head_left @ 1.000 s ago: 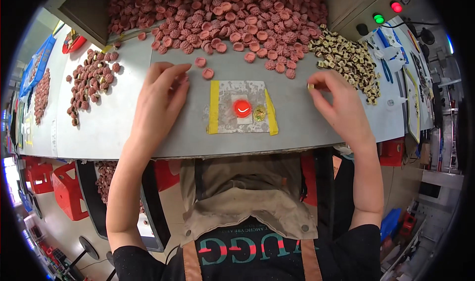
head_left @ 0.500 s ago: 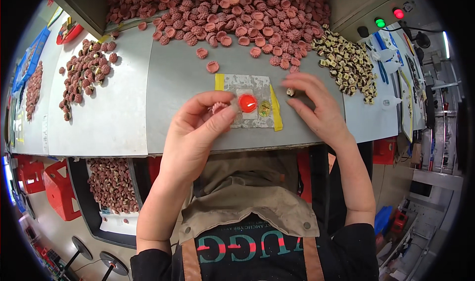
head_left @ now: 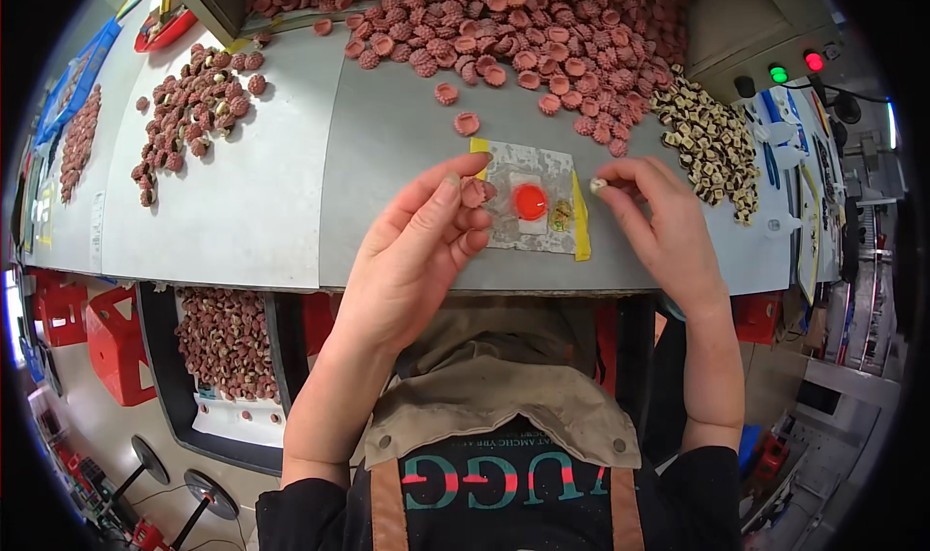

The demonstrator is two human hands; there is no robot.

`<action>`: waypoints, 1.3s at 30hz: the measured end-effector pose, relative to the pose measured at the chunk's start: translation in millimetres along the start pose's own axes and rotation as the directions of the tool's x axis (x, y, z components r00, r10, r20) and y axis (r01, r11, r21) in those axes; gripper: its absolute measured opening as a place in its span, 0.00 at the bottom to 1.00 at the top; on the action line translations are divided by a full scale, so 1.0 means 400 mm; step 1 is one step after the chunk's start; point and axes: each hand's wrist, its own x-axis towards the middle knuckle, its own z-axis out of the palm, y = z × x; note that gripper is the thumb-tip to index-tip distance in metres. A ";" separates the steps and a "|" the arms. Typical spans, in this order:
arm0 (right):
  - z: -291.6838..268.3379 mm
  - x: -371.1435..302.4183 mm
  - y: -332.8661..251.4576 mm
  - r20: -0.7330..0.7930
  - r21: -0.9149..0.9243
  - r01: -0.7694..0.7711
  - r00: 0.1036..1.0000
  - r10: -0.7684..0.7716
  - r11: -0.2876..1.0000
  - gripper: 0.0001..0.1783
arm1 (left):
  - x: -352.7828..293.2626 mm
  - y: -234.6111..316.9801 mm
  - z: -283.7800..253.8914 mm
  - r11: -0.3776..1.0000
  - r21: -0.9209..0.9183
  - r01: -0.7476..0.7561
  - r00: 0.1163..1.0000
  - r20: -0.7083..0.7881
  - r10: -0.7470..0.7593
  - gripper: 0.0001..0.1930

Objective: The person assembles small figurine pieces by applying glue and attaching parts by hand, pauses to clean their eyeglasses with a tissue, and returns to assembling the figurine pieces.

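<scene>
My left hand [head_left: 423,236] pinches a pink, bumpy, raspberry-like shell [head_left: 474,192] between thumb and fingers, its hollow side partly showing. Across from it, my right hand [head_left: 661,223] grips a small cream-coloured piece [head_left: 598,185] at its fingertips. Between the hands a grey-white mat [head_left: 506,230] edged with yellow tape lies on the table. On it sit a glowing red round disc [head_left: 530,201] and a small gold-green round sticker [head_left: 561,215]. Two loose pink shells, one of them a cup [head_left: 467,124] with its hollow up, rest just beyond the mat.
A large heap of pink shells [head_left: 542,42] fills the far side. Right of it lies a pile of cream-and-dark small pieces [head_left: 712,144]. Joined pink pieces [head_left: 194,110] are heaped at left. Below the table edge, a black-walled drawer [head_left: 294,333] holds many more. A red stool [head_left: 116,347] stands lower left.
The view has shifted, so the table appears farther right. My left hand has turned the shell, showing its hollow. My right fingers have closed on the small cream piece.
</scene>
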 end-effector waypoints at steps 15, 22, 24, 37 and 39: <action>0.094 0.024 -0.058 -0.046 -0.098 0.295 0.953 -0.301 0.950 0.10 | -0.009 -0.003 0.033 0.987 0.159 -0.023 0.993 -0.109 0.041 0.19; 0.086 0.005 -0.073 -0.049 0.504 0.020 0.999 0.006 0.863 0.10 | -0.005 -0.005 0.036 0.981 0.193 0.018 0.994 -0.106 0.002 0.18; 0.087 0.006 -0.084 -0.097 0.637 0.031 0.995 0.040 0.770 0.10 | -0.004 -0.001 0.044 0.979 0.197 0.050 0.995 -0.090 -0.032 0.17; 0.121 -0.013 -0.096 -0.270 0.280 0.322 0.930 -0.248 0.904 0.16 | -0.016 -0.040 0.065 0.841 0.494 -0.220 0.968 0.005 0.250 0.15; 0.118 -0.019 -0.091 -0.303 0.230 0.368 0.907 -0.293 0.901 0.18 | -0.017 -0.024 0.076 0.872 0.483 -0.073 0.995 -0.023 0.096 0.18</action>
